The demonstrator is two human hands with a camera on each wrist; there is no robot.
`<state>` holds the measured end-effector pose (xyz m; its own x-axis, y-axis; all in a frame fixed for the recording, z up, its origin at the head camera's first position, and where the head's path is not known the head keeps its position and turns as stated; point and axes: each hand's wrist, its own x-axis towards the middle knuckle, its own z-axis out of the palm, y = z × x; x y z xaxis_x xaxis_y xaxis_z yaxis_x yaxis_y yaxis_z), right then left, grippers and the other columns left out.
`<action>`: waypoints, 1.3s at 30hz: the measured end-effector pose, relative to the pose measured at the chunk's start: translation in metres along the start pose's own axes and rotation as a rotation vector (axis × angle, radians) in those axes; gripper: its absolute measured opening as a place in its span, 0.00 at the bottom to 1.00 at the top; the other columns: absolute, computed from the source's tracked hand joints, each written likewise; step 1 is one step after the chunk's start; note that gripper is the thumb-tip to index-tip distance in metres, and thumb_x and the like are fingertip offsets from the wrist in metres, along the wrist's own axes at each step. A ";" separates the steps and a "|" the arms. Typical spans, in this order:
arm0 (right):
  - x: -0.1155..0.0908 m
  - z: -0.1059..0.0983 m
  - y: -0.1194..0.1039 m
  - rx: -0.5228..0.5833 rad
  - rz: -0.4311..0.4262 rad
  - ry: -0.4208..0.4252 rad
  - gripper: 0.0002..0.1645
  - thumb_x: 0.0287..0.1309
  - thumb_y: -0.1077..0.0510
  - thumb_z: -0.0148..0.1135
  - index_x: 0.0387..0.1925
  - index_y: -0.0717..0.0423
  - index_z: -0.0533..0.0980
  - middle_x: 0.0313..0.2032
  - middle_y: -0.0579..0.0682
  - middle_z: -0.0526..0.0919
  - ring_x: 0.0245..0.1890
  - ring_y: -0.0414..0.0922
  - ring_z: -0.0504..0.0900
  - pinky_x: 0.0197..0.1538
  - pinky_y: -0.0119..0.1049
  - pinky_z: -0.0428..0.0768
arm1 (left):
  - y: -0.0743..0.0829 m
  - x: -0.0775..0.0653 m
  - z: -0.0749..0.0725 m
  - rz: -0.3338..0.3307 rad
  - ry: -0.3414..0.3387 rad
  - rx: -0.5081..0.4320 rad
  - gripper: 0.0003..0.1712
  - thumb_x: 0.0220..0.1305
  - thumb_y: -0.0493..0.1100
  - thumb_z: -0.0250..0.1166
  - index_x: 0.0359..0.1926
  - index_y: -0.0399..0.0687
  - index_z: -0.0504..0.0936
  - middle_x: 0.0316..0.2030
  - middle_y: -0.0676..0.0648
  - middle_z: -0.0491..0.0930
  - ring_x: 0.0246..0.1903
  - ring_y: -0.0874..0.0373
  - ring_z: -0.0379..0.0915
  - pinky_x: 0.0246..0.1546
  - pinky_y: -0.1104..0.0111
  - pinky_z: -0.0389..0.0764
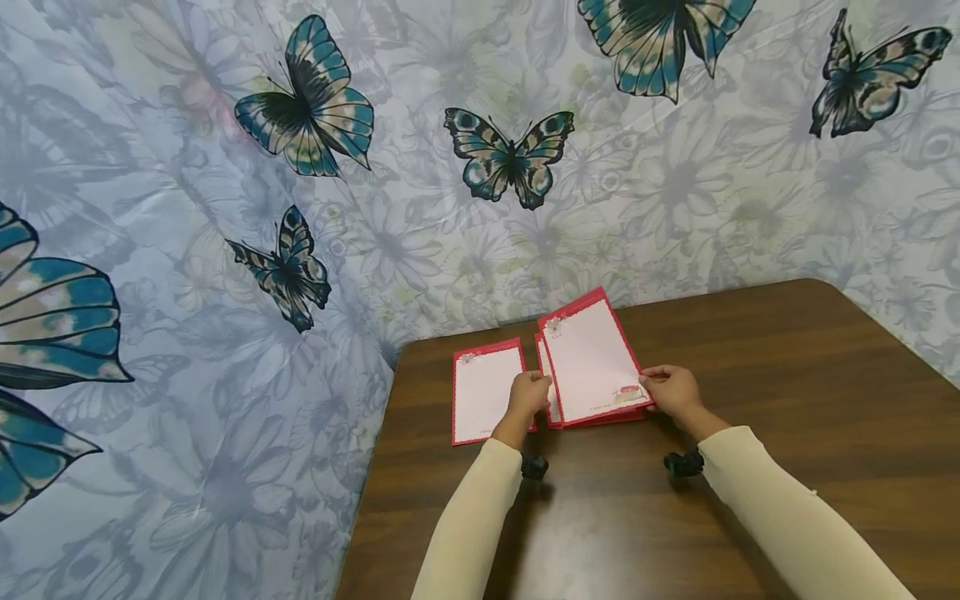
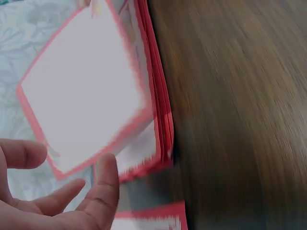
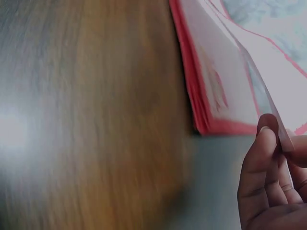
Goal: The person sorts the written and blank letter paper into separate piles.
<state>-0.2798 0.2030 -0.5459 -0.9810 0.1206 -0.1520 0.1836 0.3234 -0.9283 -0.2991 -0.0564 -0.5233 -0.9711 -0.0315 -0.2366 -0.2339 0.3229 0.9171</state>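
A white sheet with a red border (image 1: pixel 596 358) is raised and tilted over a stack of similar red-bordered sheets (image 3: pixel 206 125). My right hand (image 1: pixel 675 390) pinches this raised sheet at its lower right corner between thumb and fingers. Near its left edge is my left hand (image 1: pixel 528 396); in the left wrist view its thumb and fingers (image 2: pixel 106 184) are spread apart, with no sheet gripped between them. Another red-bordered sheet (image 1: pixel 487 392) lies flat on the left, partly behind the left hand.
Both the stack and the left sheet lie near the far edge of a brown wooden table (image 1: pixel 787 383). Behind it hangs a pale floral cloth (image 1: pixel 420 242) printed with butterflies. A dark device is strapped at each wrist.
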 end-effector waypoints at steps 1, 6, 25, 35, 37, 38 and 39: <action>-0.001 -0.007 0.001 0.014 0.003 0.008 0.22 0.68 0.56 0.58 0.54 0.70 0.74 0.43 0.63 0.83 0.23 0.38 0.79 0.27 0.36 0.84 | 0.001 0.002 0.006 0.003 0.003 -0.015 0.26 0.71 0.47 0.56 0.62 0.32 0.74 0.58 0.36 0.77 0.46 0.45 0.81 0.43 0.62 0.85; -0.005 -0.042 0.006 0.025 0.021 0.039 0.25 0.69 0.53 0.58 0.57 0.70 0.73 0.48 0.66 0.81 0.25 0.36 0.78 0.31 0.37 0.85 | 0.011 0.008 0.035 0.011 -0.055 -0.117 0.19 0.70 0.42 0.59 0.53 0.32 0.81 0.47 0.37 0.83 0.37 0.49 0.85 0.41 0.60 0.86; -0.024 -0.141 0.061 -0.353 0.107 0.297 0.27 0.64 0.44 0.59 0.45 0.66 0.82 0.49 0.68 0.82 0.49 0.65 0.78 0.46 0.50 0.77 | 0.039 0.015 0.167 -0.055 -0.134 -0.101 0.04 0.62 0.35 0.68 0.32 0.37 0.86 0.26 0.44 0.81 0.14 0.57 0.79 0.21 0.63 0.84; -0.015 -0.149 0.067 -0.448 0.106 0.291 0.23 0.63 0.46 0.57 0.43 0.62 0.84 0.50 0.68 0.82 0.49 0.68 0.76 0.48 0.57 0.75 | 0.033 0.023 0.184 -0.129 -0.135 -0.083 0.05 0.62 0.36 0.67 0.29 0.41 0.85 0.22 0.43 0.81 0.13 0.56 0.79 0.18 0.64 0.83; -0.013 -0.147 0.066 -0.464 0.109 0.298 0.23 0.62 0.46 0.57 0.43 0.62 0.84 0.50 0.68 0.83 0.48 0.68 0.77 0.46 0.56 0.76 | 0.032 0.023 0.180 -0.136 -0.130 -0.105 0.04 0.62 0.36 0.67 0.30 0.40 0.84 0.22 0.43 0.81 0.13 0.56 0.79 0.19 0.63 0.83; -0.012 -0.147 0.066 -0.470 0.112 0.299 0.23 0.62 0.47 0.57 0.43 0.62 0.84 0.50 0.68 0.82 0.47 0.68 0.77 0.45 0.56 0.76 | 0.032 0.023 0.178 -0.136 -0.130 -0.113 0.05 0.62 0.36 0.67 0.30 0.39 0.84 0.22 0.43 0.81 0.13 0.56 0.78 0.19 0.62 0.84; -0.011 -0.146 0.066 -0.472 0.116 0.301 0.24 0.62 0.47 0.57 0.43 0.63 0.84 0.50 0.68 0.82 0.47 0.67 0.78 0.44 0.55 0.76 | 0.032 0.022 0.175 -0.130 -0.133 -0.120 0.05 0.63 0.36 0.67 0.31 0.38 0.84 0.23 0.42 0.82 0.13 0.55 0.78 0.20 0.61 0.84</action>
<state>-0.2478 0.3601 -0.5561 -0.9045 0.4196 -0.0761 0.3646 0.6683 -0.6484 -0.3197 0.1188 -0.5558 -0.9192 0.0625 -0.3887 -0.3688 0.2094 0.9056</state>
